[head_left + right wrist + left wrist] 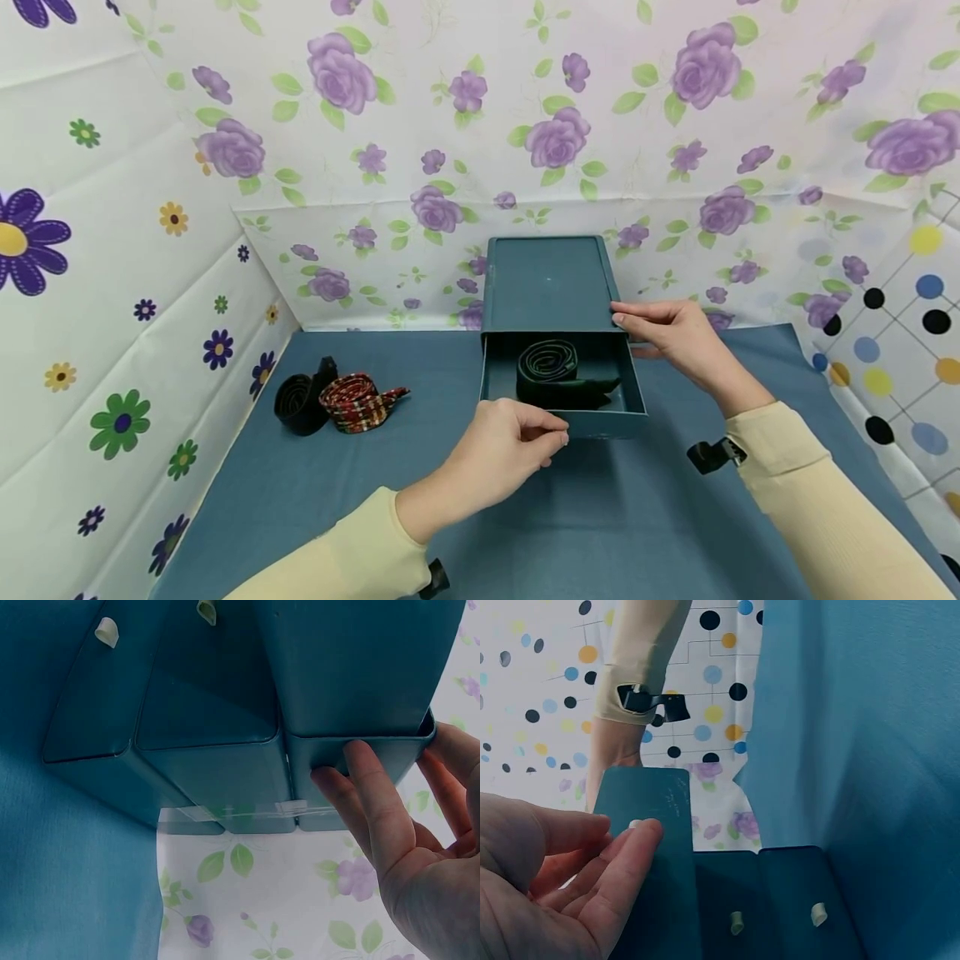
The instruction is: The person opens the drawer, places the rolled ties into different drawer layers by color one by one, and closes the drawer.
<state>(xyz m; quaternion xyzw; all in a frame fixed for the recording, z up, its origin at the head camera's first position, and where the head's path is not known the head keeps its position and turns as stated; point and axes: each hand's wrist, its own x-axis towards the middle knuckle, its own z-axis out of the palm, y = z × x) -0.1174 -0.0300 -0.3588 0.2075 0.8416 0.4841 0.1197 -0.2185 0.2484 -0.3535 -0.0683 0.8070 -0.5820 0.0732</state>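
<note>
A teal drawer cabinet [551,283] stands against the flowered backdrop, its top drawer [607,426] pulled out toward me. Inside that drawer lies a rolled dark green necktie [547,367], its loose end pointing right. My left hand [487,454] is at the drawer's front; the left wrist view has its thumb and fingers pinching the small white pull tab [634,823]. With my right hand [678,342] I grip the cabinet's upper right side, fingers bent around its edge, as the right wrist view confirms.
Left of the cabinet, a rolled black necktie [300,404] and a rolled red plaid necktie [358,404] sit together on the blue cloth [315,517]. Two lower drawers [787,877] with white tabs are closed. Patterned sheets [420,108] rise at the back and both sides.
</note>
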